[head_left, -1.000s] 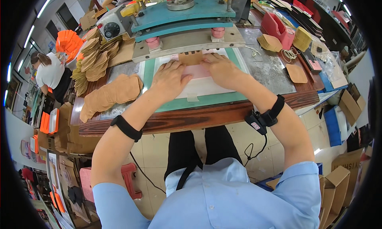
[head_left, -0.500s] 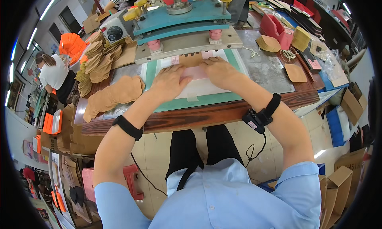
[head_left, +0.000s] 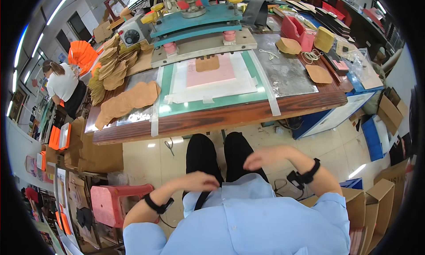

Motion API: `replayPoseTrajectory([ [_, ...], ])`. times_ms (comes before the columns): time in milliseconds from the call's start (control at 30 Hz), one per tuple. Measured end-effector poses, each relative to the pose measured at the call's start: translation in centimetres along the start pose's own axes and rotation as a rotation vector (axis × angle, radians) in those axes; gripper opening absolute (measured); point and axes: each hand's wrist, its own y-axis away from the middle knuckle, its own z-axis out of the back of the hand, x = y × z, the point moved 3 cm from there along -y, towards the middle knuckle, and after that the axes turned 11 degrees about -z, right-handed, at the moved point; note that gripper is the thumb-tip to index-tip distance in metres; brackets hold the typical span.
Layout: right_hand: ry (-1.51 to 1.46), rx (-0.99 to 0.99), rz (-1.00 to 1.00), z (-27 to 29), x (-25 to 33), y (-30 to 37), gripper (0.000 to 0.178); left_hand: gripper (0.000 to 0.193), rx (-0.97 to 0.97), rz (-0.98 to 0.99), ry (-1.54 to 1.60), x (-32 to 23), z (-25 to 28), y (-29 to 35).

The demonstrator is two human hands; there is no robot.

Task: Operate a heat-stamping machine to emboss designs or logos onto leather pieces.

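Note:
My left hand [head_left: 199, 182] hovers over my lap, fingers loosely stretched and holding nothing. Across from it, my right hand [head_left: 264, 158] is above my right thigh, also without anything in it, its fingers extended. Both are off the workbench [head_left: 221, 112]. On the bench a tan leather-like piece [head_left: 208, 65] lies flat on a pink sheet [head_left: 221, 78], at the front edge of a teal press [head_left: 195, 24]. Beneath them is white paper [head_left: 181, 92], taped onto a green mat [head_left: 256, 95].
Overlapping tan pieces [head_left: 128, 103] lie at the bench's left, by more stacked pieces [head_left: 113, 69]. A control box [head_left: 131, 33] stands beside the press. At right are a red holder [head_left: 297, 32] and a single tan piece [head_left: 318, 74]. A pink stool [head_left: 108, 204] is on the floor.
Both hands have left the pink sheet and pulled back to my lap. The tan piece and pink sheet, partly covered by my hands before, now show fully on the bench.

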Motion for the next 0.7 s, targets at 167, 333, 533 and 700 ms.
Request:
replayPoseTrajectory([
  [167, -1.095, -0.669, 0.218, 6.0, -7.0, -6.1, 0.034, 0.031, -0.859, 0.002, 1.067, 10.0, 4.0, -3.0],
  [333, -1.801, -0.822, 0.817, 7.1, -4.8, -8.5, 0.04, 0.036, -1.261, -0.834, 1.644, 8.2, 9.2, -3.8],
  [533, -1.822, -0.665, 1.077, 6.4, -3.9, -8.7, 0.043, 0.036, -1.41, -0.937, 1.568, 7.5, 9.7, -3.5],
  [700, -1.778, -0.698, 1.188, 7.1, -2.9, -9.7, 0.027, 0.039, -1.307, -0.992, 1.571, 9.5, 11.0, -3.9],
])
